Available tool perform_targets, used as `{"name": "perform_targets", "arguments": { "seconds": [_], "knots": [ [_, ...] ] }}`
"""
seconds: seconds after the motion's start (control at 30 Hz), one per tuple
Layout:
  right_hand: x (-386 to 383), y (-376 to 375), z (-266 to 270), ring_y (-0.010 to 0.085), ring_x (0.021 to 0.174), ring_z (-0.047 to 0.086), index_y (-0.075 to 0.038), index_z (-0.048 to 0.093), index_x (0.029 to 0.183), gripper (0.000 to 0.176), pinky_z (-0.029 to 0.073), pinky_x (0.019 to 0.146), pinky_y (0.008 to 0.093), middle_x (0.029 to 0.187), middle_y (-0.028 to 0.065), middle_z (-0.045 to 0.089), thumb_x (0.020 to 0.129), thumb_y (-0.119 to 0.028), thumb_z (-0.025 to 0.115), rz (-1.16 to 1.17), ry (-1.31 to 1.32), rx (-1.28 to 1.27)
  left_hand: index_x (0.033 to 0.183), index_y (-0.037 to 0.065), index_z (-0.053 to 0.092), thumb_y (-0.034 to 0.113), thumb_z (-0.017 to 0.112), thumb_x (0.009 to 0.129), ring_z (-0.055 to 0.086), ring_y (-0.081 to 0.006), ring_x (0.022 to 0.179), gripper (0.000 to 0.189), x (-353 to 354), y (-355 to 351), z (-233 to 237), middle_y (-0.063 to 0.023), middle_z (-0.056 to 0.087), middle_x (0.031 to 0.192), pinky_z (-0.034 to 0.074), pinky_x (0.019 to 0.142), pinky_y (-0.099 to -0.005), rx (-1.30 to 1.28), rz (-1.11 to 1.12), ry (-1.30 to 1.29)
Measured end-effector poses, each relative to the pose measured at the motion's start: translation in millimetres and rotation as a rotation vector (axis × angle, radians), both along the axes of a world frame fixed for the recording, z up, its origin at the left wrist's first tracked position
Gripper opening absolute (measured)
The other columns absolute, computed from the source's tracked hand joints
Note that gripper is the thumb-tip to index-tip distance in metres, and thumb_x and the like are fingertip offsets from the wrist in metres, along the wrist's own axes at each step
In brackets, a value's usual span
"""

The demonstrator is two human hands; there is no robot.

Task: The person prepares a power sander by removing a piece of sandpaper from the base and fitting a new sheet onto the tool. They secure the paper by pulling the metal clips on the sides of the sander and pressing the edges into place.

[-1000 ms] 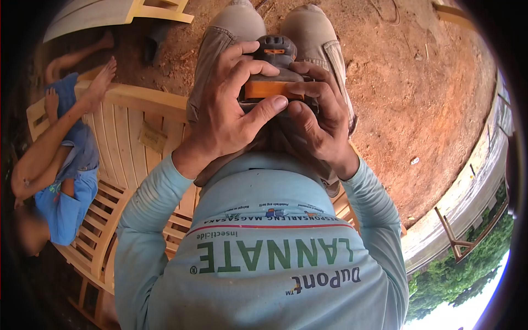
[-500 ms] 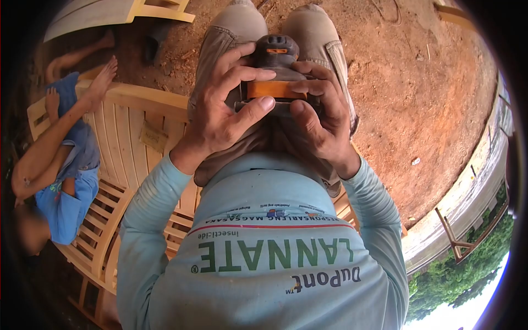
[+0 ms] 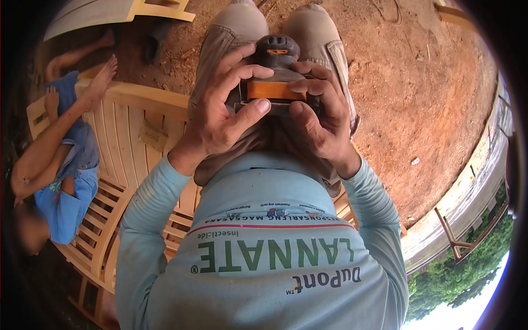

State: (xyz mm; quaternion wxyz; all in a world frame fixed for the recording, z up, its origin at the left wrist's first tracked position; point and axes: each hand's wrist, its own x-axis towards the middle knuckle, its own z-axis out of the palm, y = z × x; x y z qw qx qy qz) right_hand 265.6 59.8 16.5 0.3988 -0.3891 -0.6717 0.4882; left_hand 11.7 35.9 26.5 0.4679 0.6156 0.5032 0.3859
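Observation:
A dark, dusty palm sander (image 3: 276,89) with an orange band rests at my lap, between both hands. My left hand (image 3: 225,104) grips its left side, with the fingers bent over the upper part and the thumb along the flat lower edge. From the other side my right hand (image 3: 323,110) holds it, two fingers reaching over the body and the thumb at the near corner. The underside of the sander is hidden.
I sit on slatted wood, knees (image 3: 236,27) forward. At left, a person in blue (image 3: 69,198) lies on a wooden bench (image 3: 118,132). Another pale wooden piece (image 3: 93,16) stands at the upper left. Reddish dirt ground (image 3: 407,115) spreads ahead and to the right, bordered by a concrete edge (image 3: 467,187).
My left thumb and fingers have shifted slightly left along the sander. My right hand and the sander stay almost in place.

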Motion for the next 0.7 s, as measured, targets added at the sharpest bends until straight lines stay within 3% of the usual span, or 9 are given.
{"name": "perform_targets", "arguments": {
  "seconds": [0.43,0.7],
  "knots": [
    [3.6,2.5,-1.2,0.037,0.135,0.069,-0.002,0.077,0.126,0.027,0.055,0.113,0.0446,0.146,0.0233,0.066,0.1,-0.011,0.08,0.025,0.063,-0.061,0.141,0.009,0.076,0.024,0.081,0.097,0.054,-0.042,0.157,0.047,-14.7,5.7,1.9,-0.0251,0.054,0.168,0.04,0.13,-0.0517,-0.006,-0.102,-0.031],
    [4.1,3.5,-0.7,0.0374,0.135,0.069,-0.001,0.076,0.126,0.028,0.055,0.113,0.0447,0.147,0.0233,0.066,0.1,-0.012,0.08,0.036,0.018,-0.042,0.138,0.009,0.078,0.022,0.078,0.095,0.054,-0.04,0.157,0.045,-7.5,3.0,-0.5,-0.0238,0.055,0.168,0.04,0.131,-0.0508,-0.029,-0.03,-0.022]
  ]
}}
